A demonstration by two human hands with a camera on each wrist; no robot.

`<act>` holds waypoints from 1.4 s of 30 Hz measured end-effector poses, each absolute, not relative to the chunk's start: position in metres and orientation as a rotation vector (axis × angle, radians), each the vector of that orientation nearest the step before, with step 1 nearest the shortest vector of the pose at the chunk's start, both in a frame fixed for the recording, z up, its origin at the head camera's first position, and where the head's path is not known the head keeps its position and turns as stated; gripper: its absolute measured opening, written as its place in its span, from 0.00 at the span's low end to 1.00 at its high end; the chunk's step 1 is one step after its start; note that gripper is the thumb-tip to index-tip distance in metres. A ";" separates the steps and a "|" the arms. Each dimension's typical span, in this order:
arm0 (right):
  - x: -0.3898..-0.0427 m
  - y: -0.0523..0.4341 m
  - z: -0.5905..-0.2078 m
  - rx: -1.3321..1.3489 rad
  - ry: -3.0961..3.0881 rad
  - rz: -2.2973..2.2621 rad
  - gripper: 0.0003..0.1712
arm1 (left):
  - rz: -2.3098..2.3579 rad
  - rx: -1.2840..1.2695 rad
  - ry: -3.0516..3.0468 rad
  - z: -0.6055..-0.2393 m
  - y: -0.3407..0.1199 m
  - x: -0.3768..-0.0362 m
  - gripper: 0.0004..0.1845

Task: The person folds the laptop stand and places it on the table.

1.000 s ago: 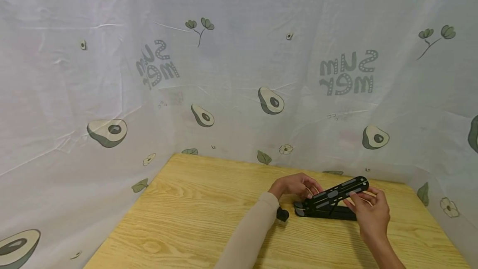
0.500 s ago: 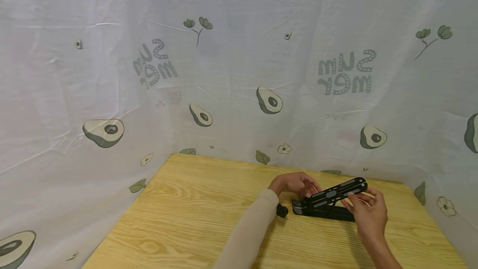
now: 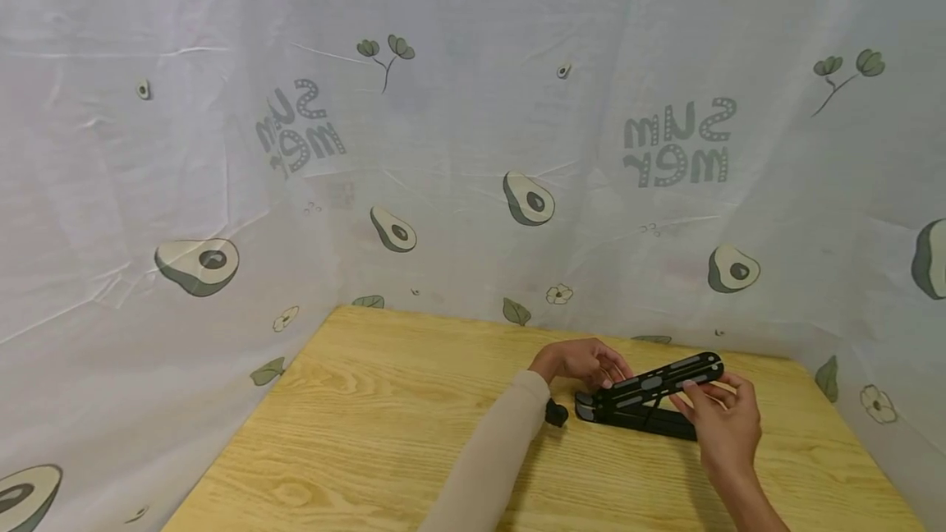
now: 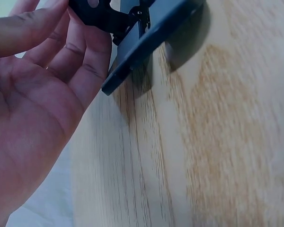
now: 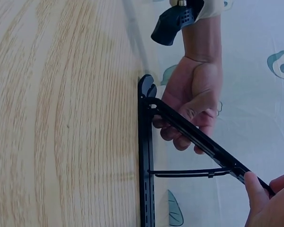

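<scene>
In R hand (image 3: 730, 425), blk stand (image 3: 650, 384); behind, bkwds "summer" (image 3: 671, 156)

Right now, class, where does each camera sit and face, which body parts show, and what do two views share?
Head: on the head, facing forward and down at the table and curtain; left hand, right hand and left sleeve show.
Left wrist: on that wrist, facing one end of the hinged black stand; left hand only.
Right wrist: on that wrist, facing along the hinged black stand; part of the right hand and the left hand show.
Both wrist views share the hinged black stand and left hand.
</scene>
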State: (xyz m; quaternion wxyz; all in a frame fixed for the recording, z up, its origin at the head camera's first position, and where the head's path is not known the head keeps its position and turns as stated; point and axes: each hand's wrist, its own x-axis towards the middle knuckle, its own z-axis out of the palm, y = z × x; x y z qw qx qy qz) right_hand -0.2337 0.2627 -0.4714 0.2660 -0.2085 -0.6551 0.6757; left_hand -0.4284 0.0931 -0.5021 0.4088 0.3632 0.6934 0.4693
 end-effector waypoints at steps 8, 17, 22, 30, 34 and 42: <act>-0.231 0.258 -0.474 -0.604 -1.773 1.834 0.24 | 1.155 0.901 1.737 -0.505 0.094 -0.430 0.21; -0.227 0.253 -0.475 -0.586 -1.740 1.851 0.22 | 1.133 0.899 1.742 -0.505 0.094 -0.430 0.21; -0.226 0.255 -0.476 -0.569 -1.737 1.860 0.22 | 1.141 0.915 1.756 -0.505 0.092 -0.429 0.21; -0.220 0.267 -0.477 -0.523 -1.749 1.951 0.22 | 1.218 1.038 1.836 -0.507 0.088 -0.420 0.19; -0.216 0.279 -0.479 -0.431 -1.841 1.982 0.22 | 1.257 1.139 1.929 -0.503 0.084 -0.409 0.15; -0.210 0.322 -0.486 -0.217 -2.362 1.632 0.37 | 1.271 1.227 2.244 -0.491 0.084 -0.370 0.18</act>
